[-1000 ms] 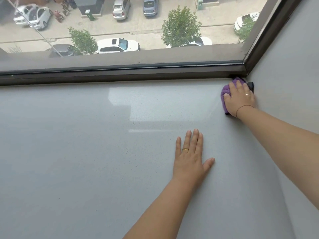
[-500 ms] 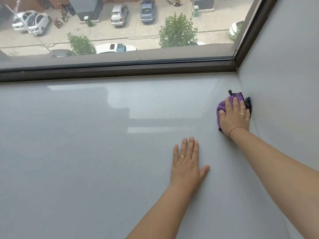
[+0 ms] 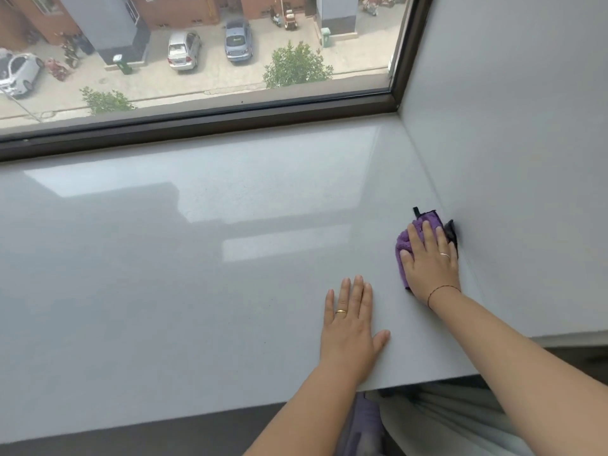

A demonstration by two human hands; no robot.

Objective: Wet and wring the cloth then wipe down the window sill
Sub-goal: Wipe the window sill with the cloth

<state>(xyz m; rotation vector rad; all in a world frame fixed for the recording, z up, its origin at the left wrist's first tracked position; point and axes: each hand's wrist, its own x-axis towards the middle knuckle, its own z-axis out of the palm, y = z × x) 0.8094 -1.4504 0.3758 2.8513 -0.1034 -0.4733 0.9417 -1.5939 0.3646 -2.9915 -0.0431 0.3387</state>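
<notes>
- Two hands are on the pale grey window sill (image 3: 197,258): the right hand (image 3: 431,261) lies flat, fingers spread, pressing the purple cloth (image 3: 404,246) down against the sill, and the left hand (image 3: 350,330) rests palm down, open and holding nothing, just beside it toward the front edge.
- The cloth sits at the right end of the sill, its dark trim touching the side wall (image 3: 510,159); only its far and left edges show past the fingers.
- Compared with a second ago, the right hand and cloth have come from the back corner by the dark window frame (image 3: 230,121) toward the person along the wall, and now lie well short of that corner.
- The left hand has stayed flat on the sill in about the same pose.
- More of the sill's front edge and the street outside shows now than before.
- A ring (image 3: 341,311) is on the left hand, another on the right, and a thin bracelet (image 3: 441,289) circles the right wrist.
- No writing or brand can be read; the parked cars (image 3: 238,39) outside are too small for it.
</notes>
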